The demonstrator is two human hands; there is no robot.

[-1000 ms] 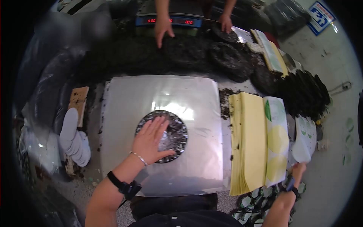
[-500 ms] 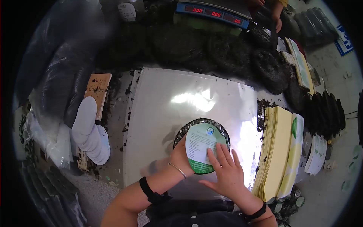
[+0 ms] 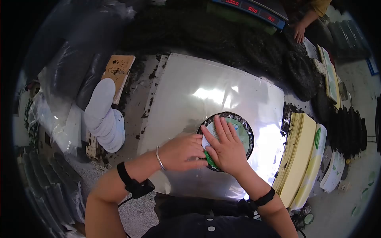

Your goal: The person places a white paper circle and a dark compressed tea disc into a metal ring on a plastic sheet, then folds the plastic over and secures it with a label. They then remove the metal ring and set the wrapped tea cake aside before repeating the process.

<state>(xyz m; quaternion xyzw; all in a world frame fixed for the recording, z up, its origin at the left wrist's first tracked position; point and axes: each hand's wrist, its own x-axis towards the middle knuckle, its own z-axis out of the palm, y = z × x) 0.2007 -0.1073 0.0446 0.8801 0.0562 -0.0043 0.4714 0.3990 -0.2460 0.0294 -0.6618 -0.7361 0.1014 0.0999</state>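
A round green-and-white printed label point(image 3: 243, 133) lies on a flat black disc point(image 3: 249, 146) wrapped in shiny clear film, toward the front of a metal sheet. My right hand point(image 3: 228, 150) rests flat on the label with its fingers stretched out, covering much of the print. At the disc's left edge is my left hand point(image 3: 183, 152), its fingers loosely bent and apart, with nothing held in them. Its fingertips come right up to the rim, near the label's darker green part.
Beneath is a shiny metal sheet point(image 3: 178, 95). White round papers point(image 3: 104, 119) overlap at left beside a brown box point(image 3: 118, 73). Yellow sheets point(image 3: 295, 150) stand at right. Dark matter point(image 3: 222, 43) lies behind, with a digital scale point(image 3: 254, 11) and another person's hand point(image 3: 299, 32) beyond.
My right hand has moved onto the label and now lies flat on it. My left hand has come away from under the label to the disc's left edge. The label now lies on the disc.
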